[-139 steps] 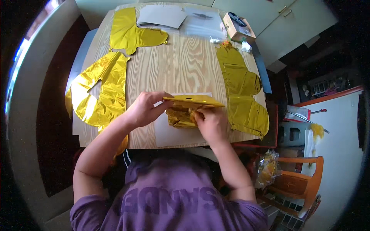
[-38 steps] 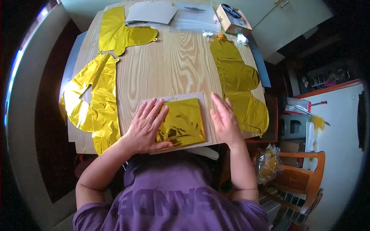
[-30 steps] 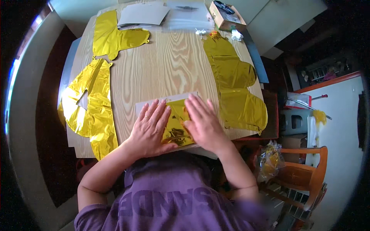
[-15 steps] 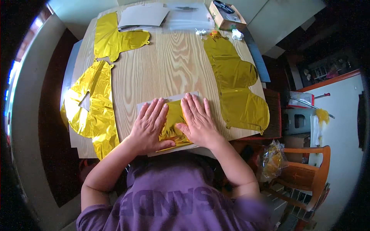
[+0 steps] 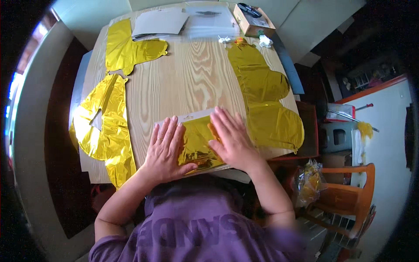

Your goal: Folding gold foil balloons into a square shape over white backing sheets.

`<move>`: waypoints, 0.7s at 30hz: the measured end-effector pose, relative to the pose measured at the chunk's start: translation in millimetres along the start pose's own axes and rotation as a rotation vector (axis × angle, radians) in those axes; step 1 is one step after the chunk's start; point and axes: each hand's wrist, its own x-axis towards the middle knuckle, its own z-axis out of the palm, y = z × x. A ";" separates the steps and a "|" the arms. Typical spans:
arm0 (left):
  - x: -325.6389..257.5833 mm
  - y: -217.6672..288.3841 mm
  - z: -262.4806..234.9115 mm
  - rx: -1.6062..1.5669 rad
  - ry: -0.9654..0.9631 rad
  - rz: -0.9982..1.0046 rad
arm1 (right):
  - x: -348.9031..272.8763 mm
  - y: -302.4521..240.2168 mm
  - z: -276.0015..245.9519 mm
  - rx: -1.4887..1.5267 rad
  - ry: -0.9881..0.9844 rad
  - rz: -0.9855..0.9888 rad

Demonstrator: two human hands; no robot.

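A folded piece of gold foil [image 5: 200, 137] lies at the near edge of the table on a pale sheet [image 5: 201, 115], which has a small hanger-shaped cutout at its far edge. My left hand [image 5: 166, 150] rests on the left side of the foil, fingers stretched out. On the right side lies my right hand [image 5: 235, 142], its fingers straight and its thumb toward the middle. Flat gold foil balloons flank the hands: one with a triangular hole [image 5: 115, 124] on the left, a larger lobed one [image 5: 266, 91] on the right.
Another gold balloon [image 5: 120, 48] lies at the far left. At the back are a stack of white cards [image 5: 159, 22], clear plastic bags [image 5: 210, 26] and a wooden box [image 5: 257, 27] holding dark items. White crumpled bits [image 5: 265, 41] lie near the box. A wooden chair [image 5: 345, 196] stands at right.
My hands have moved farther apart, the right one shifting rightward. More of the gold foil and the sheet's cutout now show between them.
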 end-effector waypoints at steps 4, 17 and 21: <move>-16.9 -11.8 -16.4 -0.117 -0.037 -0.194 | 6.3 -4.7 28.8 -0.075 -0.099 -0.006; -2.1 0.6 -13.9 -0.182 -0.044 0.011 | 9.0 -16.0 33.5 -0.084 -0.133 0.030; -1.8 -3.1 6.5 -0.155 -0.042 -0.008 | 25.6 -8.0 13.4 -0.067 -0.133 -0.045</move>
